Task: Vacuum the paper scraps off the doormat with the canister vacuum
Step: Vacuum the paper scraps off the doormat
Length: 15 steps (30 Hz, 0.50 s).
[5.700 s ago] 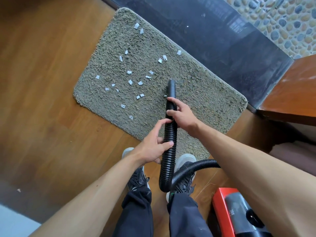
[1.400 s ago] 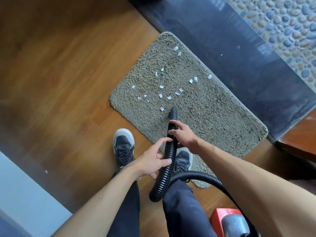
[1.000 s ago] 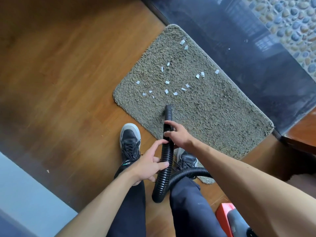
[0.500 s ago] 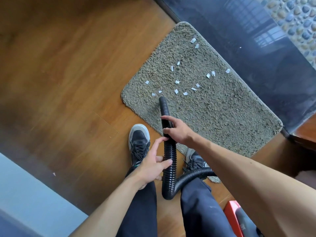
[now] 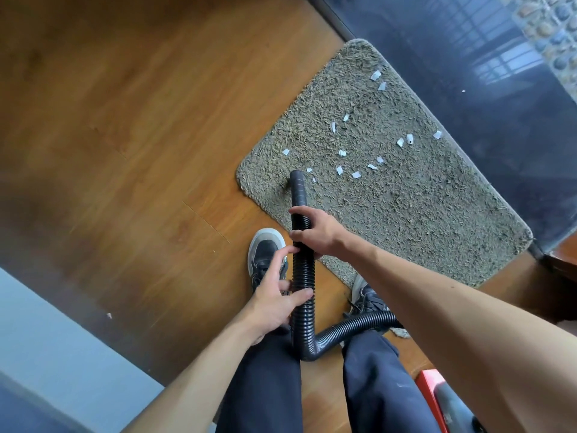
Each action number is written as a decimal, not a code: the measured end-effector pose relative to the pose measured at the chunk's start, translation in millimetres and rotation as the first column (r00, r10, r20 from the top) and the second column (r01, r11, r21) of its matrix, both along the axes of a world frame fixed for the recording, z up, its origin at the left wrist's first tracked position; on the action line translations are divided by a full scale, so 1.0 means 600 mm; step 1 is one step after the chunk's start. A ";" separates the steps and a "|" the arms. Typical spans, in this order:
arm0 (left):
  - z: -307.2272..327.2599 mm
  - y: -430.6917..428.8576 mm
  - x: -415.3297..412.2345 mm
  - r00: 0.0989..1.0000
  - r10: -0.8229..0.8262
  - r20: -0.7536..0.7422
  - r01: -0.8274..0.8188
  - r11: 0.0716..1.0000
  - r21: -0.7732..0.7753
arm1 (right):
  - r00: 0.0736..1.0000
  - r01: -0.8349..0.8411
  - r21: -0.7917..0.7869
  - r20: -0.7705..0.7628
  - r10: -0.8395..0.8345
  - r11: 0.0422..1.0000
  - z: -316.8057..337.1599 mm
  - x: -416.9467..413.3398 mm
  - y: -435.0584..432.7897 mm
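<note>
A shaggy grey-green doormat [image 5: 421, 214] lies slantwise on the wooden floor. Several small white paper scraps [image 5: 356, 174] are strewn over its left and far half. The black ribbed vacuum hose [image 5: 302, 276] runs up between my legs, and its smooth nozzle end [image 5: 297, 182] rests on the mat near the left corner. My right hand [image 5: 315, 231] grips the hose just behind the nozzle. My left hand [image 5: 276, 300] holds the hose lower down with loosely curled fingers. The red canister vacuum [image 5: 443, 401] shows at the bottom right, mostly hidden by my right arm.
My left shoe [image 5: 265, 254] stands on the wood beside the mat; my right shoe [image 5: 365, 296] sits on the mat's near edge. A dark glossy threshold [image 5: 484, 89] borders the mat's far side. A pale floor strip [image 5: 46, 354] lies at the lower left.
The nozzle has swept left toward the mat's left corner. Several scraps on the near part of the mat are gone. My view has shifted left and my feet have stepped.
</note>
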<state>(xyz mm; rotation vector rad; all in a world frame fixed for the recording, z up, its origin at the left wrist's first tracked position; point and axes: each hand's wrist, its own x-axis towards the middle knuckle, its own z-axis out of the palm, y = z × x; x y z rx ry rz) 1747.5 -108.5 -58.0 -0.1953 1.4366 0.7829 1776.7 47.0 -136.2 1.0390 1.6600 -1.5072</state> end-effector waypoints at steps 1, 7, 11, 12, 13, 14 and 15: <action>0.000 -0.001 -0.002 1.000 -0.001 -0.002 0.001 1.000 -0.004 | 1.000 0.008 -0.014 0.007 -0.008 1.000 0.000 -0.002 -0.001; -0.001 -0.001 -0.006 1.000 -0.012 0.028 0.013 1.000 -0.010 | 0.981 0.196 -0.097 0.027 -0.194 0.976 0.001 0.018 -0.002; -0.004 0.011 0.002 0.999 -0.037 0.039 0.038 0.999 -0.005 | 0.934 0.357 -0.175 0.059 -0.352 0.918 0.007 0.044 0.005; -0.005 0.014 0.004 0.998 -0.042 0.040 0.043 0.999 -0.006 | 0.924 0.383 -0.190 0.059 -0.379 0.904 0.009 0.048 0.008; -0.005 0.016 0.005 0.998 -0.046 0.043 0.046 0.999 -0.005 | 0.913 0.407 -0.202 0.060 -0.403 0.891 0.010 0.053 0.010; -0.006 0.018 0.006 0.998 -0.048 0.048 0.048 0.999 -0.003 | 0.902 0.431 -0.212 0.065 -0.427 0.877 0.011 0.057 0.012; -0.006 0.020 0.006 0.997 -0.049 0.054 0.049 0.999 0.001 | 0.890 0.454 -0.219 0.072 -0.449 0.864 0.012 0.060 0.014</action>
